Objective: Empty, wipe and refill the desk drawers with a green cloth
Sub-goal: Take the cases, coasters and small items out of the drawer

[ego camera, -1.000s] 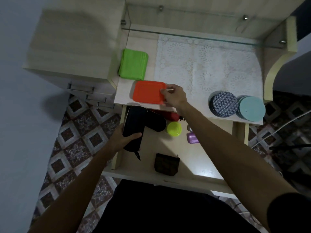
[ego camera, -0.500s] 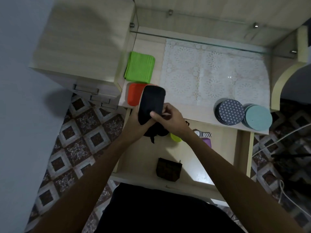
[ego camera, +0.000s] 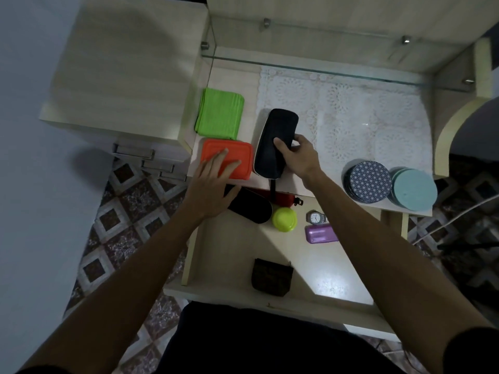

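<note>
Since half a second ago the black case point(ego camera: 275, 143) has gone from both hands to the desk top point(ego camera: 232, 76), gripped by the right hand point(ego camera: 298, 155). It lies beside the orange box point(ego camera: 229, 155), under the left hand's point(ego camera: 213, 188) straight fingers. Best release it flat, then clear the open drawer point(ego camera: 324, 265); the green cloth point(ego camera: 219, 113) waits folded behind.

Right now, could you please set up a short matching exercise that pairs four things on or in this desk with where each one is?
Things:
1. green cloth
2. black case
3. yellow lid
4. patterned round tin

Places:
A. in the open drawer, beside the watch
B. held in the right hand over the desk top
C. on the desk top, just behind the orange box
D. at the desk's right front edge, next to the teal tin

Pairs: 1-C, 2-B, 3-A, 4-D
</note>
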